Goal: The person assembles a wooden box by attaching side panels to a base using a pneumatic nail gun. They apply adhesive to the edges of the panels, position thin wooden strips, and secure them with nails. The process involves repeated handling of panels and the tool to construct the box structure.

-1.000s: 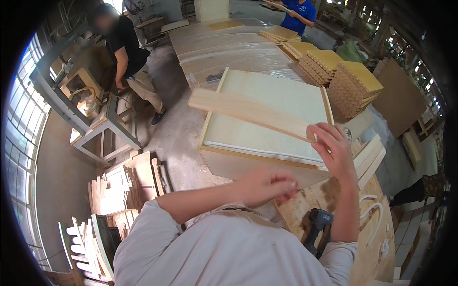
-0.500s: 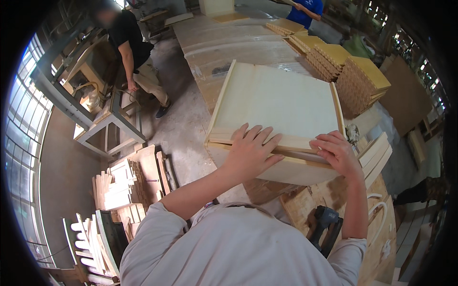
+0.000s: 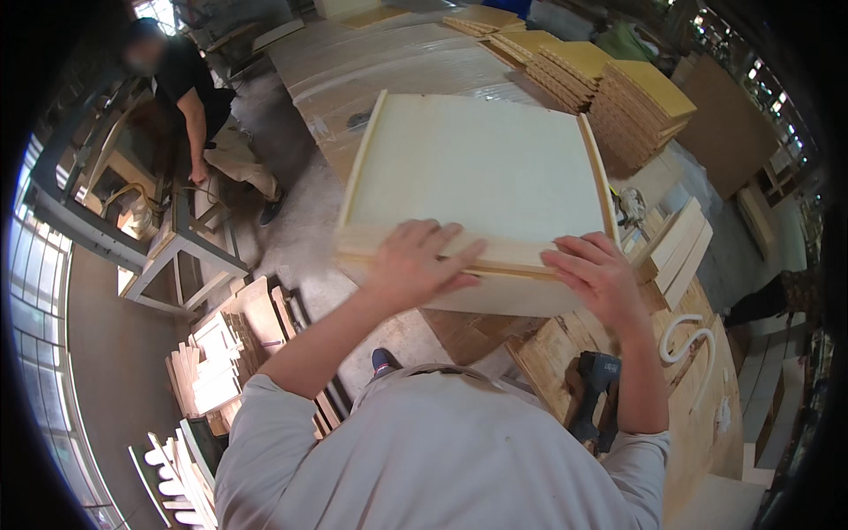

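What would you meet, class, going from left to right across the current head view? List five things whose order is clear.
Barred window → stacked wood pieces → the wearer's left hand → the wearer's right hand → pale planks.

Ply bench [image 3: 707, 450], lower right: black tool [image 3: 594, 397] and looped white hose [image 3: 667, 346] lie on it, wood strips [image 3: 682, 256] bunched at the far end. Film-wrapped table [image 3: 336, 84] beyond: yellow-topped stacks [image 3: 649, 88] along its right side, box [image 3: 477, 168] over its near part, though what bears the box's near edge is mostly hidden. Grey floor [image 3: 305, 230] has a metal stand [image 3: 97, 237] on it and a shoe [image 3: 382, 360] planted nearer; boards [image 3: 216, 362] pile up at left, their footing out of sight.
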A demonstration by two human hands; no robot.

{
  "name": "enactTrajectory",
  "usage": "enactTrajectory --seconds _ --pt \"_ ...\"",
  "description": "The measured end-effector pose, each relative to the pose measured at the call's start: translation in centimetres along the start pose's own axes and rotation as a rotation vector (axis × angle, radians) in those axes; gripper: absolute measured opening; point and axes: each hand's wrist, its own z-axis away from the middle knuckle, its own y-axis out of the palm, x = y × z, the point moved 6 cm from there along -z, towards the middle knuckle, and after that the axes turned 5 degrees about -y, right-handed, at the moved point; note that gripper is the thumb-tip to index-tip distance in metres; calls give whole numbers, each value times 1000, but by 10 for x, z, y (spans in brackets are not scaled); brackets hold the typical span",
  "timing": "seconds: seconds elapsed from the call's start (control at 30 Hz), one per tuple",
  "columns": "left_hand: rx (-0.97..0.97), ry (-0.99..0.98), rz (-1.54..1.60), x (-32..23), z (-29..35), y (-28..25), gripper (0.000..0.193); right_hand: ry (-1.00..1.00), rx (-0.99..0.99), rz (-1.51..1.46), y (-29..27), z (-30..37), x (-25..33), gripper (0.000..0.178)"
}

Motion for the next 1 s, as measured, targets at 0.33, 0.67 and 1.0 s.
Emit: enactTrajectory --seconds 0.33,0.67,1.0 --pt "107 0 206 72 -5 -5 35 87 -57 -8 35 -28 23 24" --pt "135 -161 310 70 -10 -7 31 87 -146 58 37 -28 23 22" --pt "149 -154 317 74 -11 -8 29 131 -124 22 36 -33 22 20"
